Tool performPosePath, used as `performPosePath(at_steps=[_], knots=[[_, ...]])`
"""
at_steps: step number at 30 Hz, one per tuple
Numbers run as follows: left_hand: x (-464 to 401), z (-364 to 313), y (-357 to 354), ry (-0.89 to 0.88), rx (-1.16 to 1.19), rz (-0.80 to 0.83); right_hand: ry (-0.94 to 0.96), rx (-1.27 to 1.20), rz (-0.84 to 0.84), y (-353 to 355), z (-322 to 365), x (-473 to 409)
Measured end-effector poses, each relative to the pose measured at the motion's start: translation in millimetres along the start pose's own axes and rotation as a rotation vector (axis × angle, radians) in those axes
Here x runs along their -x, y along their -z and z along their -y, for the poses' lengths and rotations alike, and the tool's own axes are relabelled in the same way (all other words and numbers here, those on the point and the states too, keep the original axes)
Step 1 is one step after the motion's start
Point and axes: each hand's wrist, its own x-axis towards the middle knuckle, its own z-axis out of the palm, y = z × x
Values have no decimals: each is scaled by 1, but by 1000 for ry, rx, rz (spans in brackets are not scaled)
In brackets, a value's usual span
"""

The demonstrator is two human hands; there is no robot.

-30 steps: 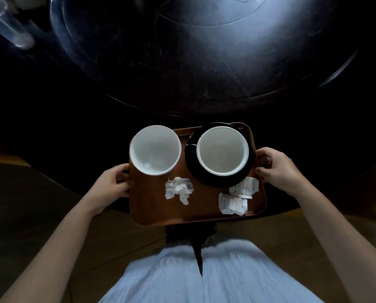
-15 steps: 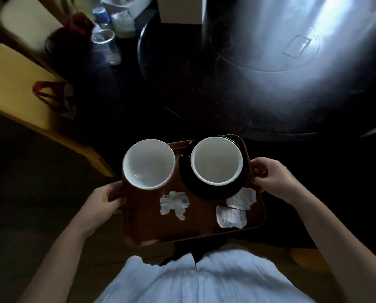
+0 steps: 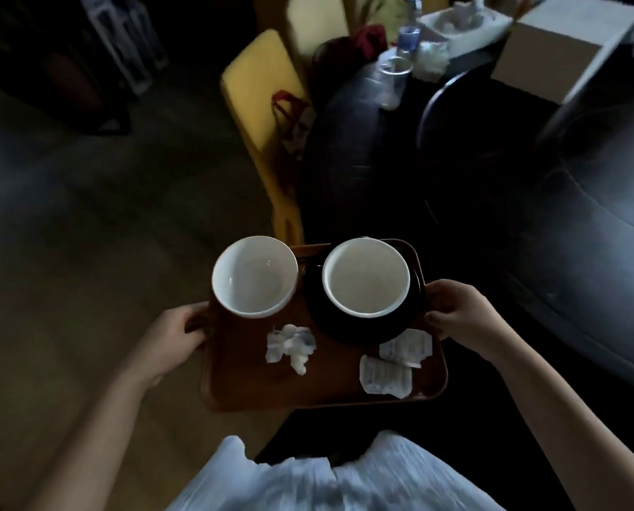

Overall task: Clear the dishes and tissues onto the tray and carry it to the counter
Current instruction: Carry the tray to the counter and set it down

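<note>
Now carrying | left hand (image 3: 177,331) and right hand (image 3: 462,319) each clasp a side rim of tray (image 3: 249,385), held off the table | two bowls (image 3: 254,276) far, tissues (image 3: 289,343) near | keep tray level, walk slowly: bowls could slide, tissues could blow off.

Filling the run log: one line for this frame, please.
phase: carrying | left hand: gripping tray left edge | right hand: gripping right edge | load: two white bowls, dark plate, tissues | counter: not visible
</note>
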Motion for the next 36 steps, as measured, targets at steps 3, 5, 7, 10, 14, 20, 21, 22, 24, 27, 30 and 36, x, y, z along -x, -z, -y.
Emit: performPosePath(at_steps=[3, 5, 7, 10, 14, 20, 21, 22, 24, 27, 30, 36], knots=[[43, 20, 5, 75, 115, -134, 84, 60, 104, -16, 18, -9], [71, 34, 10, 127, 193, -203, 134, 96, 170, -32, 32, -14], [97, 48, 15, 178, 263, -260, 179, 133, 225, -51, 46, -18], [135, 71, 23, 246, 339, -357, 249, 205, 303, -85, 70, -20], [188, 101, 38, 326, 396, -474, 374, 288, 410, -138, 103, -14], [266, 151, 66, 426, 458, -599, 486, 343, 575, -229, 154, 9], [279, 158, 72, 429, 477, -615, 505, 347, 598, -245, 163, 15], [291, 165, 79, 428, 492, -634, 527, 352, 623, -262, 171, 21], [315, 180, 94, 438, 493, -676, 571, 360, 666, -296, 187, 33], [348, 203, 117, 467, 499, -739, 631, 388, 710, -348, 212, 54], [378, 224, 138, 504, 508, -816, 648, 410, 796, -396, 235, 74], [428, 255, 166, 597, 513, -905, 735, 512, 974, -478, 283, 100]])
